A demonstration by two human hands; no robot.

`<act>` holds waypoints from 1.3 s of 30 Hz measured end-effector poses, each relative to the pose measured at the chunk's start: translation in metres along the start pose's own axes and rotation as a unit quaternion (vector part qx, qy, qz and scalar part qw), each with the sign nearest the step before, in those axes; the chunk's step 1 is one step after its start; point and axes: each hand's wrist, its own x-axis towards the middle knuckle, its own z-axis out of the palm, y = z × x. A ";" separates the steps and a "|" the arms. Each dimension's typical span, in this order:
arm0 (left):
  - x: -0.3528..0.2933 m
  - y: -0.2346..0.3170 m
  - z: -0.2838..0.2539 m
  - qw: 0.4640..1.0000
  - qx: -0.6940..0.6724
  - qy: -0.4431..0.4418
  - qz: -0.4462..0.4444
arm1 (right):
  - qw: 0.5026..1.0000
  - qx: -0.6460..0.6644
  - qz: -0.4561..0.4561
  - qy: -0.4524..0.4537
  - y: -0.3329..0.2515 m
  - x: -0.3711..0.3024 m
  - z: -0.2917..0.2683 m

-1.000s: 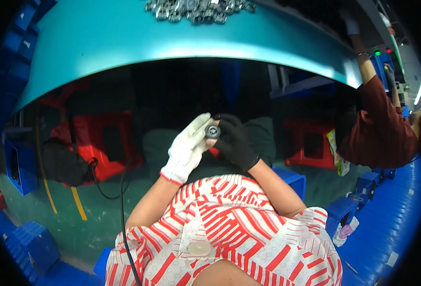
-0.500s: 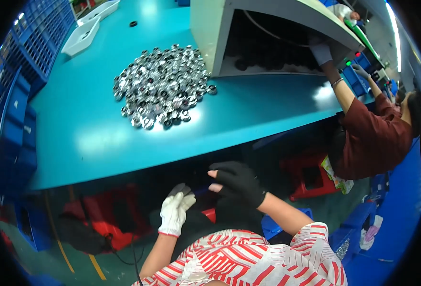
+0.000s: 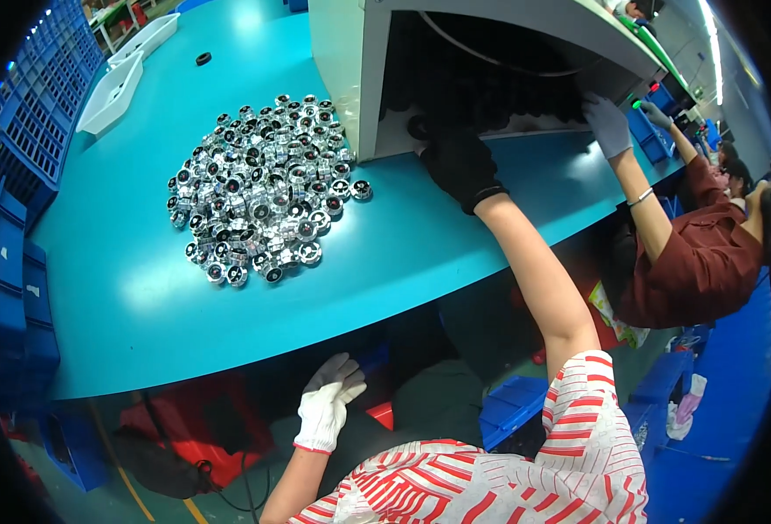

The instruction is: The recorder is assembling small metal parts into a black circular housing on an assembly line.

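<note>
My right hand [image 3: 462, 170], in a black glove with cut-off fingertips, reaches to the opening of a white box-like housing [image 3: 342, 79]. Its fingers blend into the dark interior, so their grip is hidden. Close by them is a black ring-shaped part [image 3: 418, 128], among several dark parts inside. Below the table edge, my left hand [image 3: 326, 409] wears a white glove with grey fingers. Those fingers are curled together; whatever they hold, if anything, cannot be made out. A heap of shiny silver round parts with dark centres [image 3: 259, 188] lies on the teal table [image 3: 141, 323].
A co-worker's gloved hand [image 3: 608, 127] reaches into the same housing from the right. White trays [image 3: 110, 96] and a single black ring [image 3: 203, 58] lie at the far left. Blue crates [image 3: 31, 113] line the left edge. A red stool [image 3: 202, 428] stands beneath the table.
My right hand has moved from below the table edge up and forward to the housing's opening. My left hand stays low. The view has shifted, and the co-worker's hand shows more fully.
</note>
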 end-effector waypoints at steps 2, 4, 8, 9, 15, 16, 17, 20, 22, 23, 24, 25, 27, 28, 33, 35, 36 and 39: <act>-0.004 -0.001 0.005 1.000 0.008 -0.001 -0.009 | 0.997 0.072 0.036 0.014 0.006 -0.007 -0.001; -0.008 0.000 0.010 0.999 0.034 0.012 -0.018 | 0.995 0.098 0.029 -0.007 -0.006 -0.022 -0.014; -0.014 -0.001 0.017 0.998 0.066 -0.025 0.006 | 0.950 0.302 -0.048 -0.058 -0.044 -0.079 -0.050; -0.015 0.002 0.025 0.997 0.071 -0.033 0.011 | 0.921 0.379 -0.022 -0.092 -0.055 -0.097 -0.058; -0.030 0.030 0.074 0.992 0.035 -0.125 0.006 | 0.878 0.429 -0.013 -0.212 -0.099 -0.183 -0.067; -0.031 0.032 0.077 0.991 0.018 -0.131 0.016 | 0.870 0.438 -0.007 -0.225 -0.101 -0.193 -0.060; -0.035 0.034 0.079 0.993 0.032 -0.112 0.006 | 0.861 0.452 0.004 -0.234 -0.105 -0.203 -0.053; -0.037 0.027 0.069 0.996 0.051 -0.072 0.000 | 0.831 0.496 0.040 -0.249 -0.112 -0.220 -0.040; -0.039 0.024 0.063 0.998 0.049 -0.047 0.008 | 0.813 0.521 0.069 -0.251 -0.115 -0.229 -0.035; -0.041 0.023 0.062 0.998 0.049 -0.045 0.006 | 0.812 0.525 0.067 -0.245 -0.115 -0.232 -0.033; -0.044 0.023 0.060 0.998 0.050 -0.044 0.009 | 0.811 0.530 0.064 -0.240 -0.116 -0.236 -0.031; -0.046 0.022 0.059 0.998 0.052 -0.044 0.011 | 0.809 0.532 0.065 -0.241 -0.116 -0.239 -0.031; -0.046 0.018 0.058 0.997 0.059 -0.037 0.027 | 0.784 0.551 0.099 -0.269 -0.115 -0.243 -0.030; -0.046 0.017 0.057 0.996 0.065 -0.032 0.043 | 0.783 0.552 0.098 -0.270 -0.115 -0.244 -0.029; -0.045 0.020 0.053 0.998 0.038 -0.047 0.014 | 0.808 0.537 0.062 -0.235 -0.117 -0.243 -0.025; -0.046 0.021 0.054 0.998 0.029 -0.056 0.004 | 0.801 0.540 0.076 -0.246 -0.117 -0.242 -0.026; -0.046 0.021 0.054 0.998 0.033 -0.053 0.007 | 0.794 0.544 0.091 -0.257 -0.118 -0.242 -0.026; -0.046 0.018 0.051 0.998 0.044 -0.047 0.019 | 0.795 0.541 0.092 -0.257 -0.120 -0.244 -0.026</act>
